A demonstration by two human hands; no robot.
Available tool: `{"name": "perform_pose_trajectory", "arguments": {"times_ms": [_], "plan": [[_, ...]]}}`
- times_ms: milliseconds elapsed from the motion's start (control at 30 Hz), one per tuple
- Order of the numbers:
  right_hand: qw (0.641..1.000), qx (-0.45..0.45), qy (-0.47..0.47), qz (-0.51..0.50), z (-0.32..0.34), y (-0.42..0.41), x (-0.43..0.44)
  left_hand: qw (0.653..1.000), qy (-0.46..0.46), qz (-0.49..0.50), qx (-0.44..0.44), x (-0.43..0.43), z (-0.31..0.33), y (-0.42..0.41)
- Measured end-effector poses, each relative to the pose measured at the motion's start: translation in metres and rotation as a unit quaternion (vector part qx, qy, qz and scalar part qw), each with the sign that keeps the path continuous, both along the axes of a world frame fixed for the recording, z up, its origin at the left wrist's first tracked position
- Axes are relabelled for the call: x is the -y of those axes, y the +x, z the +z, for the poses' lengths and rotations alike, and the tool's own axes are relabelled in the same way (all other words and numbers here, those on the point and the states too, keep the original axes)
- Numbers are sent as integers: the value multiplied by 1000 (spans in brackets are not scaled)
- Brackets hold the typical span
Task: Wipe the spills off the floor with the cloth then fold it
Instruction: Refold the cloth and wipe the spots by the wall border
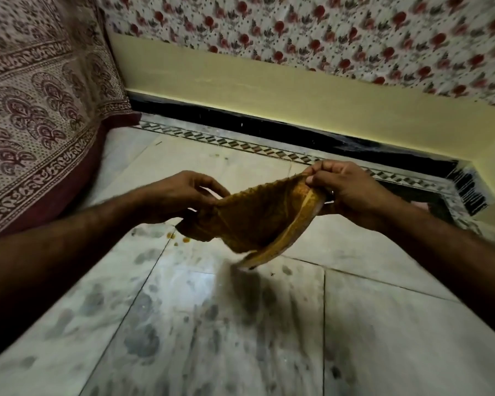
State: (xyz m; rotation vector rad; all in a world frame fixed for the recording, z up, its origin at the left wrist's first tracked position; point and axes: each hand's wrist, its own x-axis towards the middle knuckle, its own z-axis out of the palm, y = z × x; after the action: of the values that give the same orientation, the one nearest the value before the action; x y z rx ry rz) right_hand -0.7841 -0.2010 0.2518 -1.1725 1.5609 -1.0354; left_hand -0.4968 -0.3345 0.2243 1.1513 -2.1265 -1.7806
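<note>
I see a long black strip [269,126] running along the bottom of the wall. Right above it is a plain yellow band [269,81]. Above that band the wall has a white flowery covering [297,30] with lots of little red flowers. Just below the black strip, right beside it, runs a thin line of small dark and light diamond shapes [240,145]. To the left of the black strip hangs a big cream cover [40,95] printed with dark red leaf shapes and borders. Under its edge I see something dark red [77,178], but I cannot tell what it is.

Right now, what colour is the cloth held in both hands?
The cloth is mustard yellow, clearest in head view.
</note>
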Motion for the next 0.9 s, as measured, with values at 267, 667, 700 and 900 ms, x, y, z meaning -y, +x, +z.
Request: {"name": "perform_pose_trajectory", "arguments": {"times_ms": [267, 667, 700, 900], "plan": [[999, -43, -6, 33, -14, -26, 9, 999, -6, -38, 36, 15, 4, -2], [994, 91, 36, 52, -39, -30, 5, 929, 289, -28, -228, -41, -66, -38], [994, 100, 36, 37, -43, -30, 5, 924, 292, -22, -244, -52, -70, -51], [974, 212, 33, -70, -53, -54, 10, 928, 248, 126, -249, -52, -77, -78]]}}
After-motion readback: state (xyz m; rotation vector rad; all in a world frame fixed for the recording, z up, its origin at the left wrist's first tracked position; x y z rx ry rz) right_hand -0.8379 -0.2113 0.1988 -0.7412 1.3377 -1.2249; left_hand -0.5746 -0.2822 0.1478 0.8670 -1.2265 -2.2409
